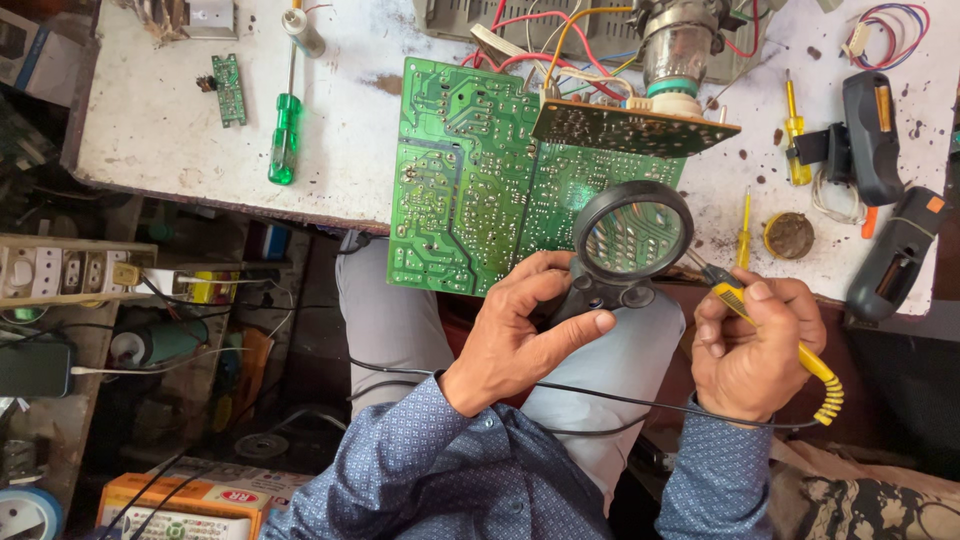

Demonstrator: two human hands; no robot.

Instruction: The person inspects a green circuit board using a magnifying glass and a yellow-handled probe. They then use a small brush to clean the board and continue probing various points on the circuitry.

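Left hand (pixel 520 335) has its fingers wrapped round the black handle of one magnifying glass (pixel 630 240), holding the lens right over the lower edge of the big green circuit board (pixel 470 180). Right hand (pixel 752 350) is closed in a pen grip on one yellow soldering iron (pixel 775 335), its tip pointing in behind the lens rim; whether it touches the board I can't tell. The big board hangs half off the white workbench (pixel 160 130), over the person's lap. Count the boards: three. The large one, a brown one (pixel 630 128) tilted above it with red and yellow wires, and a small green strip (pixel 229 90) far left. Screwdrivers, three as well: one green-handled (pixel 285 135) on the left, two slim yellow ones (pixel 744 235) on the right. Just beside them sits one round tin (pixel 789 235), and two black tools (pixel 872 135) lie at the bench's right end.
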